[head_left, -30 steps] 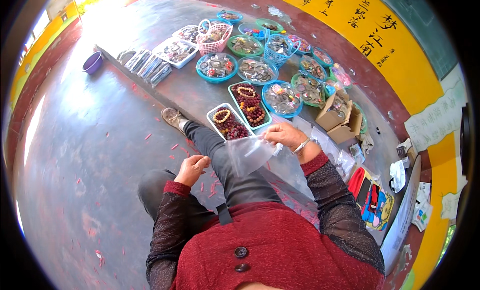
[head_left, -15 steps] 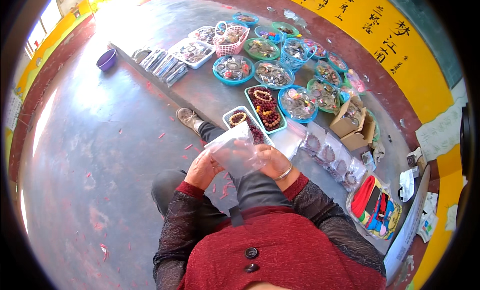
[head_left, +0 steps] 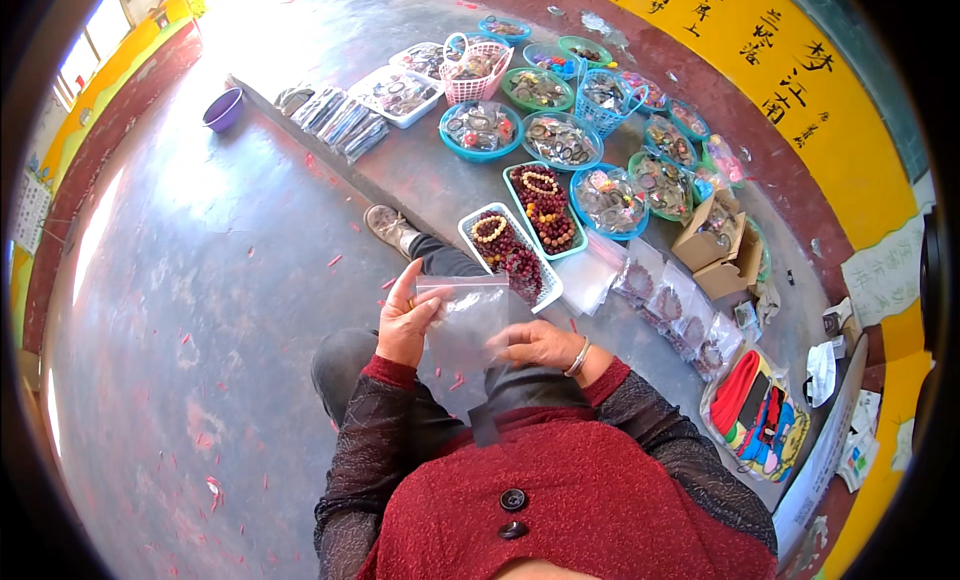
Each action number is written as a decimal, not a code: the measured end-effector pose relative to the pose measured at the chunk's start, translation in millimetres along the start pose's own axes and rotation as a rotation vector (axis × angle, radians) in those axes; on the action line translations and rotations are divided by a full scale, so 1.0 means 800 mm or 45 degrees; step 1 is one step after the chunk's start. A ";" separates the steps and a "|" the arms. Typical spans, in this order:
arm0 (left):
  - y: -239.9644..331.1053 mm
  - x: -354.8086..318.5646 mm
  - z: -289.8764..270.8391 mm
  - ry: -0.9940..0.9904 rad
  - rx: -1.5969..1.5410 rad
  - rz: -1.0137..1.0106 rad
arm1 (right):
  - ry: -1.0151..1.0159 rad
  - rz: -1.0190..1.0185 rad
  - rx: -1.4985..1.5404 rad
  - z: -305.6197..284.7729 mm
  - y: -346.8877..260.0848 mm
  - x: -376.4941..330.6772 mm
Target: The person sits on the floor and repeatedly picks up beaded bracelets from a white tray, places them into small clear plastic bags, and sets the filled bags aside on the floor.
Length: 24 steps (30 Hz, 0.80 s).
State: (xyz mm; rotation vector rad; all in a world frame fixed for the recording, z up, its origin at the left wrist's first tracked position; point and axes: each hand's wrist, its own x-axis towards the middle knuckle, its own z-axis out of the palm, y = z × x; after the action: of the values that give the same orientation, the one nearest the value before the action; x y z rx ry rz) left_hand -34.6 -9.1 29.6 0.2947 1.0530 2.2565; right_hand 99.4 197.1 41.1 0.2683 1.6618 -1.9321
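A clear zip-top plastic bag (head_left: 465, 315) hangs upright in front of my lap, see-through and seemingly with nothing in it. My left hand (head_left: 404, 315) pinches its upper left corner between thumb and fingers, the index finger pointing up. At the bag's lower right edge is my right hand (head_left: 540, 346), a bracelet on its wrist. Its fingertips are smeared by motion, so I cannot make out whether they grip the plastic. Just beyond the bag stand a white basket (head_left: 550, 298) and a green basket (head_left: 580, 242), both holding dark red bead bracelets.
Several round baskets of bagged trinkets (head_left: 481, 130) spread over the floor ahead. To the right lie a stack of clear bags (head_left: 592, 272), bagged bracelets (head_left: 665, 305), an opened cardboard box (head_left: 728, 270) and a colourful bag (head_left: 760, 420). A purple basin (head_left: 223, 110) stands far left.
The bag has turned from tilted to upright, its zip edge now at the top. My left hand has risen to its upper corner; my right hand has dropped toward its lower edge.
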 end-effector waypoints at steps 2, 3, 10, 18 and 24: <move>-0.002 0.000 0.001 -0.115 0.080 0.028 | 0.091 -0.228 -0.044 -0.017 0.002 0.000; -0.002 -0.001 0.003 -0.141 0.155 0.024 | 0.137 -0.341 -0.066 -0.024 0.001 0.000; -0.001 -0.008 0.009 -0.271 0.386 -0.040 | 0.389 -0.571 0.007 -0.016 -0.045 -0.016; 0.002 -0.009 0.007 -0.317 0.445 -0.081 | 0.571 -0.667 -0.647 0.019 -0.052 0.000; -0.002 -0.005 0.005 -0.256 0.265 -0.037 | 0.615 -0.617 -0.290 0.019 -0.043 0.009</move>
State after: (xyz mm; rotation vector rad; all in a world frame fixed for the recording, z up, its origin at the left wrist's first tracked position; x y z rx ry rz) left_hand -29.2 -8.2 31.4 0.5769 1.1764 2.0445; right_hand 78.2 182.8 69.5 0.2760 2.4284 -2.0984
